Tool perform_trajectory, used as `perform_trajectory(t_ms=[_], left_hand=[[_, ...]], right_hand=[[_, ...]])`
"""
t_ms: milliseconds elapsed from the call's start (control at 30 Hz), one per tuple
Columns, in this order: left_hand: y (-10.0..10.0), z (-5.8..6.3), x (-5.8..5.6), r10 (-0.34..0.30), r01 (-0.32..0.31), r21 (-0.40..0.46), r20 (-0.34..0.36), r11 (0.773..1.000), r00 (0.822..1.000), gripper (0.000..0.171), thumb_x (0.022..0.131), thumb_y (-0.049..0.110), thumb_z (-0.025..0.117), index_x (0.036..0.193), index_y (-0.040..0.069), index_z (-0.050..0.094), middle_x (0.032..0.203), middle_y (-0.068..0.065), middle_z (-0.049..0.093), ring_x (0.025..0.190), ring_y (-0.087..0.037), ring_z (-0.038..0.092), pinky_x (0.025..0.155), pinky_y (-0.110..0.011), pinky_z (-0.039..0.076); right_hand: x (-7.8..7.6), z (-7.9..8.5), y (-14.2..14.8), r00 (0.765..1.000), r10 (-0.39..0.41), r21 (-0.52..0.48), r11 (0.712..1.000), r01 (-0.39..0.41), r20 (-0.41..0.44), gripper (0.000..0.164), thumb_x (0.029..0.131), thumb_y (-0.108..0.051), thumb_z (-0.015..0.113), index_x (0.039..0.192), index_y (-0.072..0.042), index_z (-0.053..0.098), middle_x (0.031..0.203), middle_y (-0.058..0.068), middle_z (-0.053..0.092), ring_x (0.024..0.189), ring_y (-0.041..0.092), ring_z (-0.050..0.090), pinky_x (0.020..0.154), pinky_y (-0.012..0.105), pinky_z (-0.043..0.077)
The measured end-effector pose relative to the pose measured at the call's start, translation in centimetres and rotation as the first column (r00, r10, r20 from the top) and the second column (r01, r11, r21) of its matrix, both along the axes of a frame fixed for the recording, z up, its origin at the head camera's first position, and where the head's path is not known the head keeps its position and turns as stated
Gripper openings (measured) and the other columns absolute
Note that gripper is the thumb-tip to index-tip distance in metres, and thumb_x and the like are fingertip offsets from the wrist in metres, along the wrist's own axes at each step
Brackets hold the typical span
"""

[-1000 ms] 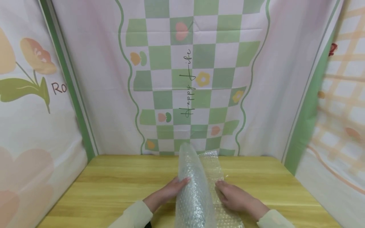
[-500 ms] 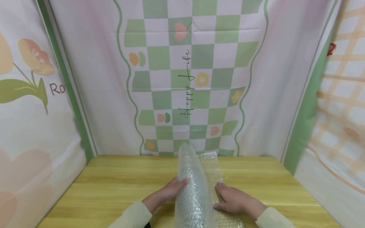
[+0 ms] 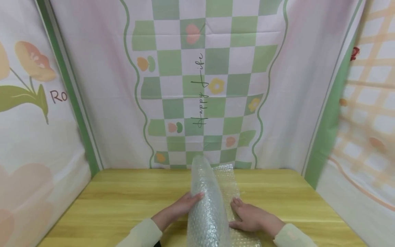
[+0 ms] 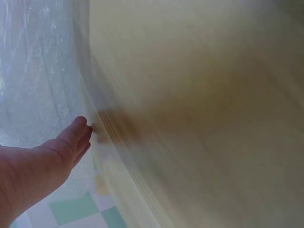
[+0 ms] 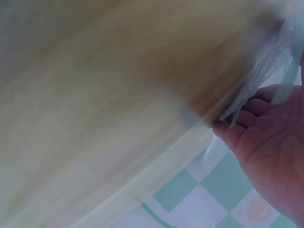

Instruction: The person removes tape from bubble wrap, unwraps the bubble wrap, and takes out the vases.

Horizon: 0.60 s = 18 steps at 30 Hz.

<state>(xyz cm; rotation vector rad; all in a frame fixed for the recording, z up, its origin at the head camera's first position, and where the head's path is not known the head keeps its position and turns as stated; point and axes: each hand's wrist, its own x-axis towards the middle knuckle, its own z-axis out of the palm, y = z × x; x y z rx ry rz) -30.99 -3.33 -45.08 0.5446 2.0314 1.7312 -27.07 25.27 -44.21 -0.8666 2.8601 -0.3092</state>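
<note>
A fat roll of clear bubble wrap (image 3: pixel 208 216) lies lengthwise on the wooden table, its near end cut off by the bottom of the head view. From under its right side a loose flap of the same wrap (image 3: pixel 226 180) spreads flat. My left hand (image 3: pixel 183 206) rests against the roll's left side, thumb on top; the left wrist view shows its fingers fairly straight along the wrap. On the flap, close beside the roll, lies my right hand (image 3: pixel 251 216), fingers extended and thumb apart, pointing at the roll. The right wrist view shows the palm (image 5: pixel 275 152) at the wrap's edge.
The yellow wooden table (image 3: pixel 129 195) extends to both sides of the roll. Behind it hangs a green-and-white checked cloth (image 3: pixel 197 85), with printed curtains (image 3: pixel 27 137) on either side. A small black thing (image 3: pixel 158 244) shows by the left sleeve.
My right hand was curled at the flap a second ago; its fingers have since straightened and the thumb has come away. The left hand keeps its place on the roll.
</note>
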Motion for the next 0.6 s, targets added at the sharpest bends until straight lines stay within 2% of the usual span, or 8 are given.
perform_trajectory(t_ms=[133,367,600], left_hand=[[-0.04,0.38,0.23,-0.004,0.004,0.013,0.006,1.0,1.0,0.073,0.097,0.057,0.046,0.144,0.001,0.037,0.113,-0.009,0.063,0.106,-0.028,0.061,0.097,-0.049,0.047],[0.09,0.38,0.34,0.04,-0.04,-0.021,-0.007,0.999,0.999,0.077,0.096,0.057,0.048,0.144,-0.003,0.037,0.116,-0.01,0.062,0.111,-0.03,0.058,0.102,-0.053,0.042],[0.15,0.62,0.36,0.028,-0.028,0.004,-0.011,1.0,1.0,0.073,0.098,0.053,0.049,0.145,-0.002,0.036,0.119,-0.011,0.061,0.111,-0.031,0.058,0.099,-0.052,0.045]], right_hand=[[0.08,-0.06,0.01,1.0,0.006,-0.007,1.0,-0.006,-0.012,0.088,0.09,-0.054,0.059,0.137,0.018,0.04,0.144,0.038,0.031,0.135,0.048,0.031,0.108,0.058,0.029],[-0.03,-0.36,0.04,0.999,0.015,-0.001,1.0,-0.015,-0.037,0.088,0.09,-0.056,0.058,0.137,0.017,0.04,0.144,0.038,0.032,0.135,0.047,0.032,0.107,0.057,0.031],[-0.05,-0.3,0.03,0.999,0.02,0.009,1.0,-0.02,-0.047,0.088,0.09,-0.055,0.059,0.136,0.017,0.041,0.144,0.038,0.033,0.134,0.047,0.033,0.107,0.057,0.032]])
